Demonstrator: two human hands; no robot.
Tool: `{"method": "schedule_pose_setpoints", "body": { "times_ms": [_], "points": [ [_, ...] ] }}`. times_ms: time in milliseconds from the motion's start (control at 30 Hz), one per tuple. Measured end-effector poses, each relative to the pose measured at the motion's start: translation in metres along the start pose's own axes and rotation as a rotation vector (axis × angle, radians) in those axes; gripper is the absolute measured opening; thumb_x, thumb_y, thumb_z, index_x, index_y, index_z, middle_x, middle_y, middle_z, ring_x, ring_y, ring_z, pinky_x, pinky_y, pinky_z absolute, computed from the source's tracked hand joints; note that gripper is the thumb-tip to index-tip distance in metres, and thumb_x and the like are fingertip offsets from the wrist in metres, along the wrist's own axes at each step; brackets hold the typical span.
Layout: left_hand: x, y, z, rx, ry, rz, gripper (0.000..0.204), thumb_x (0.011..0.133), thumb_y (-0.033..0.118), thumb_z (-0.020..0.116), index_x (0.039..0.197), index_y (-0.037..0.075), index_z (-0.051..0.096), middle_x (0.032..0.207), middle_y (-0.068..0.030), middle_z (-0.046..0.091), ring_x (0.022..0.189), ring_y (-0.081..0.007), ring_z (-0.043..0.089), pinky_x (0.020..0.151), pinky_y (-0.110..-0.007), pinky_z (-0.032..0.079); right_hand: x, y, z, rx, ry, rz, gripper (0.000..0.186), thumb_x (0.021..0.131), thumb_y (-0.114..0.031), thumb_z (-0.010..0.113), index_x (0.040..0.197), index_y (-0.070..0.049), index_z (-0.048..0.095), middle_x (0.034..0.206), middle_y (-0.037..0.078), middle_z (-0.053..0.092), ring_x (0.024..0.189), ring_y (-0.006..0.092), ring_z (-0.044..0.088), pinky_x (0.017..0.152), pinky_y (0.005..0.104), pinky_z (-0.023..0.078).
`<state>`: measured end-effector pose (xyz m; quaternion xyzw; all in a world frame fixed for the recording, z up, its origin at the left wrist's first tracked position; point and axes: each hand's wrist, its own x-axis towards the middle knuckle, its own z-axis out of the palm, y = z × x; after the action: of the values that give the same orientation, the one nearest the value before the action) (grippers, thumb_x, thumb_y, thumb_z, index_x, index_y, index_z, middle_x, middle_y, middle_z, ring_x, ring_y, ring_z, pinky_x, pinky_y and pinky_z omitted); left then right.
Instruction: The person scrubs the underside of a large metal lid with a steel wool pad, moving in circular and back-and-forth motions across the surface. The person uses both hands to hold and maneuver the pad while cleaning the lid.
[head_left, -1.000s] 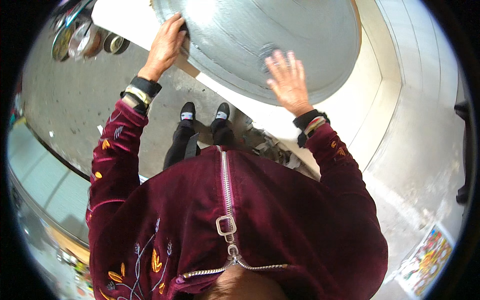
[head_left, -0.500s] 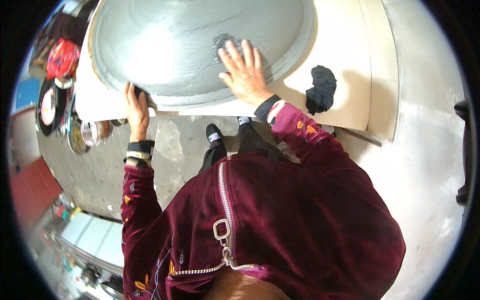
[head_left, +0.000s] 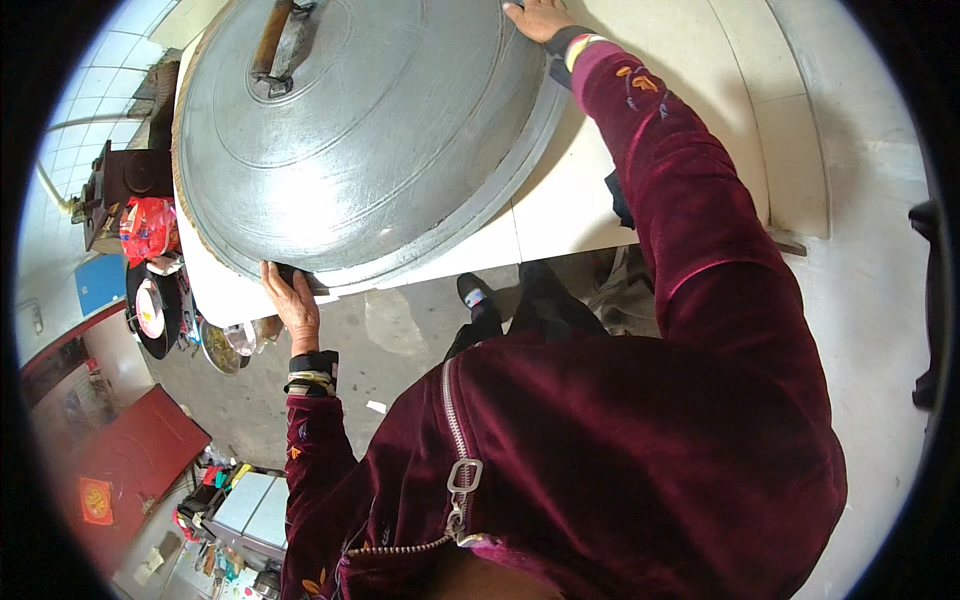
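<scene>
A large domed grey metal lid (head_left: 350, 140) with a worn bar handle (head_left: 268, 45) lies on a pale tiled counter (head_left: 690, 60). My left hand (head_left: 295, 300) is at the lid's lower left edge, fingers closed over the rim by a dark piece (head_left: 312, 280). At the top edge of the view, my right hand (head_left: 535, 18) reaches to the far right side of the lid, fingers bent on a small object I cannot make out. A dark cloth (head_left: 620, 195) shows partly behind my right arm.
Left of the counter stand a red bag (head_left: 148, 228), a black pan (head_left: 155, 335) and other cookware. A red board or door (head_left: 130, 460) and a cluttered tiled surface (head_left: 240, 500) are at the lower left. A concrete floor (head_left: 390, 390) shows under the counter's edge.
My right hand has moved up and away, from the near part of the lid to its far right side. The view has shifted, bringing the lid's handle into sight. My left hand stays at the rim.
</scene>
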<state>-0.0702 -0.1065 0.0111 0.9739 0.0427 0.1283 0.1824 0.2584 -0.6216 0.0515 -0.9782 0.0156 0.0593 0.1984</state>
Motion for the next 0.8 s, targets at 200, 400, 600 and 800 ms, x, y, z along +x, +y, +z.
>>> {"method": "schedule_pose_setpoints", "body": {
  "times_ms": [200,400,600,800],
  "points": [
    [0.001,-0.004,0.002,0.017,-0.016,-0.004,0.055,0.098,0.023,0.052,0.141,-0.007,0.033,0.151,-0.0288,0.028,0.14,-0.0457,0.028,0.116,-0.05,0.026,-0.109,-0.031,0.053,-0.03,0.352,-0.339,0.063,0.102,-0.046,0.039,0.154,-0.012,0.027,0.161,0.014,0.02,0.146,0.0435,0.017,0.115,0.058,0.023],
    [-0.001,-0.006,-0.002,0.009,-0.068,-0.015,0.058,0.098,0.022,0.053,0.143,-0.007,0.032,0.152,-0.029,0.027,0.141,-0.0456,0.027,0.117,-0.049,0.024,-0.26,-0.12,0.078,-0.055,-0.006,-0.645,0.069,0.096,-0.046,0.053,0.154,-0.014,0.031,0.163,0.01,0.015,0.15,0.0385,0.01,0.119,0.0566,0.012],
    [0.001,-0.007,-0.007,0.003,-0.116,-0.006,0.059,0.097,0.019,0.055,0.145,-0.006,0.03,0.153,-0.0289,0.024,0.142,-0.0454,0.025,0.118,-0.049,0.023,-0.221,-0.083,0.079,-0.164,0.264,-0.59,0.062,0.1,-0.041,0.048,0.154,-0.016,0.031,0.162,0.009,0.021,0.146,0.0387,0.019,0.118,0.0553,0.021],
    [-0.001,-0.006,-0.005,0.028,-0.11,-0.018,0.062,0.096,0.019,0.056,0.146,-0.006,0.028,0.154,-0.0286,0.023,0.142,-0.0456,0.024,0.118,-0.049,0.023,-0.082,-0.02,0.027,-0.171,0.301,-0.302,0.061,0.099,-0.047,0.044,0.147,-0.01,0.039,0.154,0.015,0.034,0.14,0.04,0.033,0.11,0.0518,0.033]
  ]
}}
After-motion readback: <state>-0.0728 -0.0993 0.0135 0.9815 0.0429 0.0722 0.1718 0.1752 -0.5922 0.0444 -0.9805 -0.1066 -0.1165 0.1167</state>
